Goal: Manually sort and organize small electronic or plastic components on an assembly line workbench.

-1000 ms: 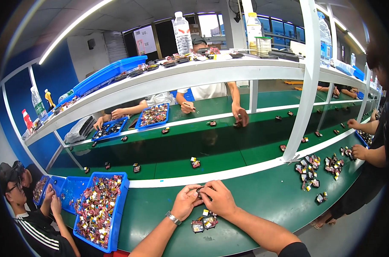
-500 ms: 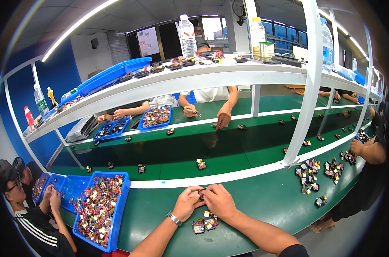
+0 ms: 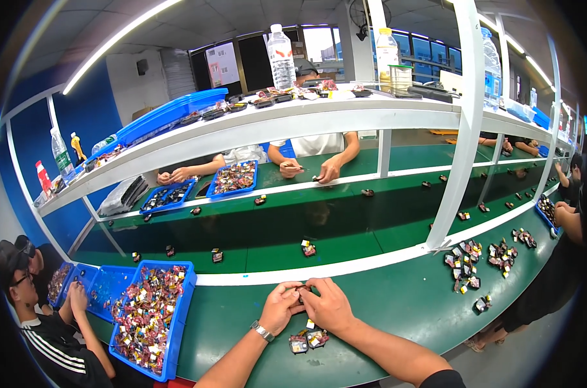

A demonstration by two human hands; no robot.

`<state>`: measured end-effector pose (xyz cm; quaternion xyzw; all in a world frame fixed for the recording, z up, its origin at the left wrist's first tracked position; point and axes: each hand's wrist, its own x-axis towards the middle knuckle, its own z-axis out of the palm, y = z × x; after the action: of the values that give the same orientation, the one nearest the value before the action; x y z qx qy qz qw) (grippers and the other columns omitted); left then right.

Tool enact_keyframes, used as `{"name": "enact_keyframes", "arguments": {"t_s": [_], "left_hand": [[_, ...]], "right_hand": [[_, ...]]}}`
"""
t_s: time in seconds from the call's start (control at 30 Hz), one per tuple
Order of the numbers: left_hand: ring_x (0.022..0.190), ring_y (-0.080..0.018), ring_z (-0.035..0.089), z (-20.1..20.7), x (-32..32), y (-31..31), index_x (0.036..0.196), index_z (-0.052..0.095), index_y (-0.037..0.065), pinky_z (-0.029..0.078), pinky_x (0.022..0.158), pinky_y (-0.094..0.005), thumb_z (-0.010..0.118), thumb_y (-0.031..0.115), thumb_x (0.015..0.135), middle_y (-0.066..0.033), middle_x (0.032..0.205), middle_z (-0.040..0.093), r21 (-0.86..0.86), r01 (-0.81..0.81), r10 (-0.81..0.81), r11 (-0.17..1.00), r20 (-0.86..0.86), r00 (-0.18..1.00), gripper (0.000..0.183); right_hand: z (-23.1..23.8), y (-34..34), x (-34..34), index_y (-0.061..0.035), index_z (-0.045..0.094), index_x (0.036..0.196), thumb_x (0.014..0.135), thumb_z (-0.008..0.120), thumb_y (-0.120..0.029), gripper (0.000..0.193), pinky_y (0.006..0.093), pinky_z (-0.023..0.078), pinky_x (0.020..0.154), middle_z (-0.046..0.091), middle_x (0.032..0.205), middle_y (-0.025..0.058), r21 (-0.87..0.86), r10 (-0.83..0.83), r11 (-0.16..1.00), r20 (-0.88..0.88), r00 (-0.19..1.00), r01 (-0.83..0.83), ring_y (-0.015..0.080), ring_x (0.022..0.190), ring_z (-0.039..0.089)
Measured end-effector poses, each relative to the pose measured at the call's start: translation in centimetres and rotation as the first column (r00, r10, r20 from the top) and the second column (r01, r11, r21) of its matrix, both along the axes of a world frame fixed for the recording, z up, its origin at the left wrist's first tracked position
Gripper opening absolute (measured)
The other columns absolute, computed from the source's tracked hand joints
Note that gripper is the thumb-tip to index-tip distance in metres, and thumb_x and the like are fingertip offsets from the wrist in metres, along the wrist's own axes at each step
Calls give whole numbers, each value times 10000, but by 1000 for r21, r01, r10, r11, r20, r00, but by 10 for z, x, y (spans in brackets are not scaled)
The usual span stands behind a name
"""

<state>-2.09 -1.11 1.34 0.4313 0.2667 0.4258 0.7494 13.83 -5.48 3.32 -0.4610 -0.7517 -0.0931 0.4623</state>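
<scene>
Above the green worktop, my left hand [image 3: 280, 309] and my right hand [image 3: 327, 306] meet with fingertips closed round a small dark part [image 3: 300, 299]. Fingers cover most of it, so its exact kind is hidden. Between my forearms, just nearer than the hands, lie two small black-cased electronic assemblies [image 3: 298, 344] with pinkish-red wires and white and yellow pieces. To the left of my hands stands a blue tray [image 3: 191, 284] heaped with similar wired parts [image 3: 152, 310].
Beyond a white rail [image 3: 241, 279] runs a dark green conveyor belt [image 3: 274, 239] carrying spaced assemblies. More assemblies [image 3: 464, 265] lie in clusters at right. A white shelf post [image 3: 458, 142] rises at right. Co-workers sit left and across; others stand right.
Assemblies on the belt have shifted slightly right. My fingers have adjusted a little round the small part. A co-worker across the belt has drawn a hand back from it.
</scene>
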Motion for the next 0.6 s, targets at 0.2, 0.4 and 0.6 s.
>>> {"name": "enact_keyframes", "arguments": {"t_s": [0.2,0.4,0.6], "left_hand": [[937,-151,644,-4,4,0,1186,518,6,572,810,-343,549,67,963,-74,1025,659,75,-65,71,995,-87,994,233],[887,-117,645,-8,11,-2,1133,560,-8,548,758,-252,550,28,953,-82,1016,667,246,-113,186,963,-299,936,184],[979,-140,653,-20,11,0,1170,533,-35,552,800,-255,544,13,951,-135,1068,674,356,-111,245,928,-360,900,225]], "right_hand": [[-9,6,7,-34,699,918,761,706,-34,157,324,531,743,626,949,85,-106,96,986,-257,962,-127,243,885,627],[-9,9,11,-1,700,987,807,717,-26,183,266,556,680,662,942,97,-331,50,899,-575,817,-288,157,775,677],[-11,9,11,2,699,1033,828,705,-44,210,264,557,664,673,913,104,-450,1,833,-580,814,-322,154,726,680]]}}
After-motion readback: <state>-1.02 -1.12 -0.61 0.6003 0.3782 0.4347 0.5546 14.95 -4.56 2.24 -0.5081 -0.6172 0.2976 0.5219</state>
